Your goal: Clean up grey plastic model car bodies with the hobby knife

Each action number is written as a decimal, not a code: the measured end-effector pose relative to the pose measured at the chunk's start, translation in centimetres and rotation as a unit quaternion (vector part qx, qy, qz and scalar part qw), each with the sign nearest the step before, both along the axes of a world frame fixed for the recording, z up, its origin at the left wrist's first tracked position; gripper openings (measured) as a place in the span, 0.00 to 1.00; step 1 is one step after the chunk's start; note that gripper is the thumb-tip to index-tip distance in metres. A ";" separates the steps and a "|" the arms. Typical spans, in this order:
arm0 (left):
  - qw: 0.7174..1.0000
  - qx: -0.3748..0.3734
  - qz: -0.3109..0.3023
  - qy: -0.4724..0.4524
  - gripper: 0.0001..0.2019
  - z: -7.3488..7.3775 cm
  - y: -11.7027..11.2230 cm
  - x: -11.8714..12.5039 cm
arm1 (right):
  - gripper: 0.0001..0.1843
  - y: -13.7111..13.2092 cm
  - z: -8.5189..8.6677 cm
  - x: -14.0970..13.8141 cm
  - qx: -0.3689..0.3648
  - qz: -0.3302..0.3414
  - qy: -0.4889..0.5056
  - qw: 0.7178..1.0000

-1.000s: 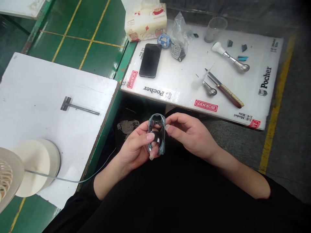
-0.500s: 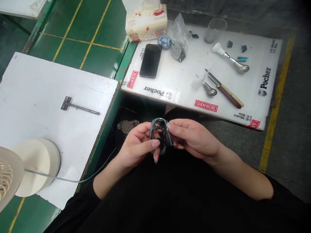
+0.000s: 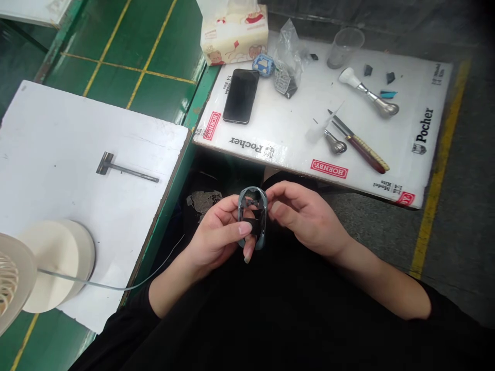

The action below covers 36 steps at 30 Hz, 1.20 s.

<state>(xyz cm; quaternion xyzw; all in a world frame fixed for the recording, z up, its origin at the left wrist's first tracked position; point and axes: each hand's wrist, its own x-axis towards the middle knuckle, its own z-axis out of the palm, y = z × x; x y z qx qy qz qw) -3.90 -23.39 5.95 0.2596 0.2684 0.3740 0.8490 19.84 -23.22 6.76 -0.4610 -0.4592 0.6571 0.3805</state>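
Observation:
I hold a small grey model car body (image 3: pixel 253 215) over my lap, its hollow underside facing up. My left hand (image 3: pixel 218 234) is closed round its left side, thumb laid across the middle. My right hand (image 3: pixel 305 219) has its fingers curled and pinching the body's upper right edge. Both forearms come out of black sleeves.
A white Pocher board (image 3: pixel 294 139) ahead carries a black phone (image 3: pixel 241 96), tissue box (image 3: pixel 233 32), plastic bag (image 3: pixel 288 62), clear cup (image 3: pixel 342 47), and several hand tools (image 3: pixel 358 139). At left, a white board (image 3: pixel 77 134) holds a metal T-wrench (image 3: pixel 126 168) and a cream fan base (image 3: pixel 58 265).
The car body has been turned slightly in my hands and stands a little more upright. My right fingers shifted along its upper right edge.

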 end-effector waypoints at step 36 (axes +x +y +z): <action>0.984 -0.004 0.085 0.156 0.16 0.8 0.8 0.1 | 0.04 -1.0 0.4 0.4 0.262 -0.100 -0.134 0.950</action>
